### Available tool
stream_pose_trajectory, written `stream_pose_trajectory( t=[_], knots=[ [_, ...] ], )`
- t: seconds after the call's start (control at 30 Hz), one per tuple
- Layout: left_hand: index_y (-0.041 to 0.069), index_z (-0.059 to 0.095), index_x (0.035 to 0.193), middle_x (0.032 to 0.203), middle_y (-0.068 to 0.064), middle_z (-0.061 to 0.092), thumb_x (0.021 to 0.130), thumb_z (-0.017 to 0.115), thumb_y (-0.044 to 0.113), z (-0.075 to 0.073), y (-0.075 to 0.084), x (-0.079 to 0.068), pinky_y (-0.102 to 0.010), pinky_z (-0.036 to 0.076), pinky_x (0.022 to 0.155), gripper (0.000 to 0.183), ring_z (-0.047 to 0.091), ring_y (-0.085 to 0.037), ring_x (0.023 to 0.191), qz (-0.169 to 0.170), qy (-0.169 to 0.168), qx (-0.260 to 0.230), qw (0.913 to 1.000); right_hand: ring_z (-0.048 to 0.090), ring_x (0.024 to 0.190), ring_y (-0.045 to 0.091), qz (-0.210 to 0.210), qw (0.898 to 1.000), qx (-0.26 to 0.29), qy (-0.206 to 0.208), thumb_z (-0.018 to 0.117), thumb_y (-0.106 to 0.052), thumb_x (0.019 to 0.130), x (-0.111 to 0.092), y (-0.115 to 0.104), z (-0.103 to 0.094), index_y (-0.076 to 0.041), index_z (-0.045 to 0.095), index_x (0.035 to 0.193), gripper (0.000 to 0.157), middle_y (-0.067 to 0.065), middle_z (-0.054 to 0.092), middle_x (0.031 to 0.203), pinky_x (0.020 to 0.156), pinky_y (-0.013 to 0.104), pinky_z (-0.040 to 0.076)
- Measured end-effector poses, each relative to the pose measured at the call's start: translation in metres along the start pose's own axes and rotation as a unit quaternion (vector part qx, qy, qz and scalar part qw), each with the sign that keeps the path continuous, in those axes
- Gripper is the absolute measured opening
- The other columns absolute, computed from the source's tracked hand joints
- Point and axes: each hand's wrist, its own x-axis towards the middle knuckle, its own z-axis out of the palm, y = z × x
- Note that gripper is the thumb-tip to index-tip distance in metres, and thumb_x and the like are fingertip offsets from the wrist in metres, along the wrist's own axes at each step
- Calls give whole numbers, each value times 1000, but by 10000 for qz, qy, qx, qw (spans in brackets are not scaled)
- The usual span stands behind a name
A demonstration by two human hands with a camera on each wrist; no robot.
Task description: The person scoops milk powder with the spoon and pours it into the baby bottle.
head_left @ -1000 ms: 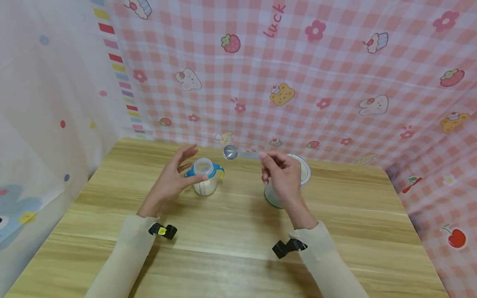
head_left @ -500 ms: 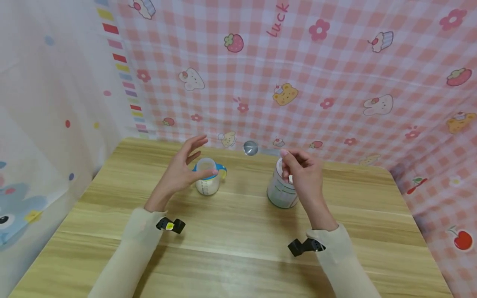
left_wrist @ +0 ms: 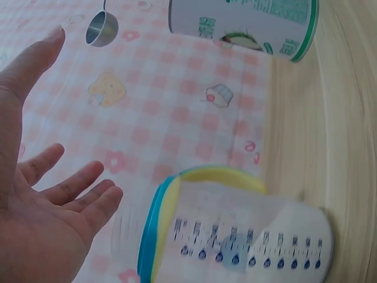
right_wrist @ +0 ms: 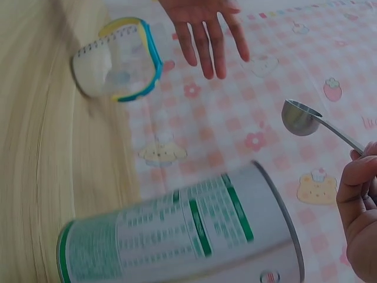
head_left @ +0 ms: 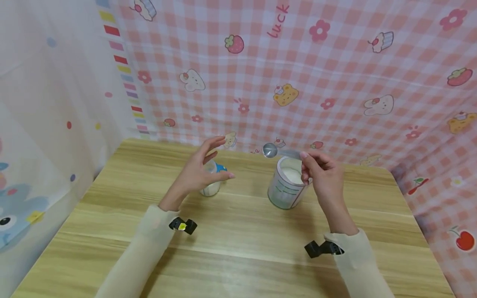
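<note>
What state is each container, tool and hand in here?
Can: upright on the table, open at the top, white powder inside.
Bottle: upright on the table, whitish contents inside; whether its mouth is covered, I cannot tell.
Metal scoop: held in the air, bowl apparently empty.
Left hand: holding nothing, apart from the bottle.
Right hand: pinching the scoop's handle.

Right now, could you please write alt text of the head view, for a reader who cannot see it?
A person's right hand holds a metal scoop near an open can with white contents. The left hand, holding nothing, partly hides a bottle; can and bottle stand on a wood-grain table before a pink checked cloth.
</note>
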Motion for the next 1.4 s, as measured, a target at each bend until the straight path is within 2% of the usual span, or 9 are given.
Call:
stream_pose_trajectory(
  t=[0.2,0.37,0.6,0.87,1.13,1.3,1.4],
  knots=[
    [31,37,155,162,7,40,79,91,23,13,5,3,-45,37,125,94,35,-13,152,36,-126,1,9999,50,47,11,-228,9997,-39,31,73,-14,96,1,-1,-16,4,71,94,18,1,60,64,40,21,44],
    [29,36,157,163,5,38,79,91,24,22,8,5,-44,36,125,96,34,-14,152,23,-246,1,9997,51,47,10,-112,9997,-115,162,74,-15,95,4,-1,-29,-1,73,88,15,1,62,64,40,21,45],
    [26,36,157,162,5,39,79,91,22,38,6,9,-44,35,125,95,35,-15,151,-19,-349,-89,9994,51,48,11,-163,9993,-243,249,75,-14,94,6,4,-45,0,74,89,16,1,62,63,40,21,44],
    [27,35,157,161,5,40,79,91,27,61,1,12,-43,38,124,97,38,-16,150,-145,-516,-23,9986,50,47,12,-252,9956,-851,311,74,-16,95,6,16,-57,4,73,89,21,1,61,62,40,22,44],
    [30,34,158,160,1,42,78,92,29,84,-8,14,-43,41,122,98,40,-19,150,-250,-675,-17,9974,50,44,8,-349,9827,-1811,176,71,-16,97,7,25,-60,10,71,93,26,-5,60,59,39,20,44],
    [25,33,158,159,0,44,78,92,33,96,-15,15,-42,42,121,100,41,-24,149,-427,-769,-49,9961,50,46,8,-573,9688,-2412,6,70,-23,99,8,30,-58,4,73,93,28,-8,58,59,39,23,43],
    [24,33,158,159,0,44,78,92,31,104,-19,17,-41,42,121,99,41,-22,149,-476,-809,-102,9955,51,48,6,-742,9595,-2717,22,71,-21,98,9,30,-56,1,76,93,23,-8,59,60,41,21,43]
  ],
)
